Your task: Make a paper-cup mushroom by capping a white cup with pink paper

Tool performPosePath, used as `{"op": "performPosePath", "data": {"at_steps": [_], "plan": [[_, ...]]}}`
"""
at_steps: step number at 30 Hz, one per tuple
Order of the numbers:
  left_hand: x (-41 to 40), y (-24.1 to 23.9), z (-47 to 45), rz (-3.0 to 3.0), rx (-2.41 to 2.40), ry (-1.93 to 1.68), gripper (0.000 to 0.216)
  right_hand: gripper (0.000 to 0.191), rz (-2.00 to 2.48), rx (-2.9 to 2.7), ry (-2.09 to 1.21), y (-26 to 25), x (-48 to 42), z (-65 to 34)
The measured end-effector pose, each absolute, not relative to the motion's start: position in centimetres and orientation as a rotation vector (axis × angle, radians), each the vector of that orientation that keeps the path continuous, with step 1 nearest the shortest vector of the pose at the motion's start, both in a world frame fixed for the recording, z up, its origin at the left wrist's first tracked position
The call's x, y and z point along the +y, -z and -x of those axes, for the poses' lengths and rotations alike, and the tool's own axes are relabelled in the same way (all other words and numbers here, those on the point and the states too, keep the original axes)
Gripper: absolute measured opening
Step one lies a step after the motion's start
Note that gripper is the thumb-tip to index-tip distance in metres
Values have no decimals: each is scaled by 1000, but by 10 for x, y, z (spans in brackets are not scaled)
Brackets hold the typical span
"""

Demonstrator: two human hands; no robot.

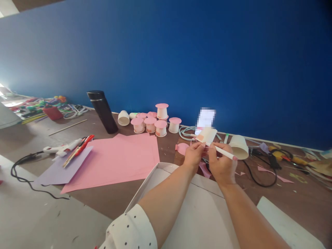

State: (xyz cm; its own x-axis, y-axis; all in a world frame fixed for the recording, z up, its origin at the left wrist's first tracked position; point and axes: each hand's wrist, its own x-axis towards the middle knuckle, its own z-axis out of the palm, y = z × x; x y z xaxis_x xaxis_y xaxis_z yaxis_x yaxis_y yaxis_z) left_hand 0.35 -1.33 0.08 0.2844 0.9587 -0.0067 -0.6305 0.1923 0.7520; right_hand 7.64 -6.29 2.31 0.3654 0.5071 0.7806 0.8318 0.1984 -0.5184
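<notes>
My left hand [194, 157] is closed on the rim of a small white paper cup [209, 135], which lies tilted on its side with an orange-pink patch on its wall. In my right hand [222, 167] is a white marker [224, 152] with a pink end pointing right; its other end is by the cup's rim, and the tip is hidden by my fingers. Just left of the cup lies a round pink paper piece [182, 148] with a tab. A propped phone [206, 118] with a blurred screen stands behind the cup.
Several white cups topped with pink discs [161, 128] stand by the blue wall [181, 52]. Pink sheets [116, 159], a cutter knife [79, 150], a glue gun [62, 148] and a black flask [103, 112] are left. Right are a larger cup [238, 147] and a black cable [261, 185].
</notes>
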Motion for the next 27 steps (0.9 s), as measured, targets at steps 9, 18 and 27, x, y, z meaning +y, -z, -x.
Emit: {"op": "performPosePath", "data": {"at_steps": [9, 18, 27], "plan": [[-14, -1, -3, -698, 541, -1194, 32, 18, 1418, -1285, 345, -24, -63, -77], [-14, -4, 2, -532, 490, -1204, 34, 23, 1386, -1228, 307, -24, -63, -79], [-13, -3, -2, -623, 489, -1199, 37, 21, 1368, -1281, 352, -23, -63, -76]]}}
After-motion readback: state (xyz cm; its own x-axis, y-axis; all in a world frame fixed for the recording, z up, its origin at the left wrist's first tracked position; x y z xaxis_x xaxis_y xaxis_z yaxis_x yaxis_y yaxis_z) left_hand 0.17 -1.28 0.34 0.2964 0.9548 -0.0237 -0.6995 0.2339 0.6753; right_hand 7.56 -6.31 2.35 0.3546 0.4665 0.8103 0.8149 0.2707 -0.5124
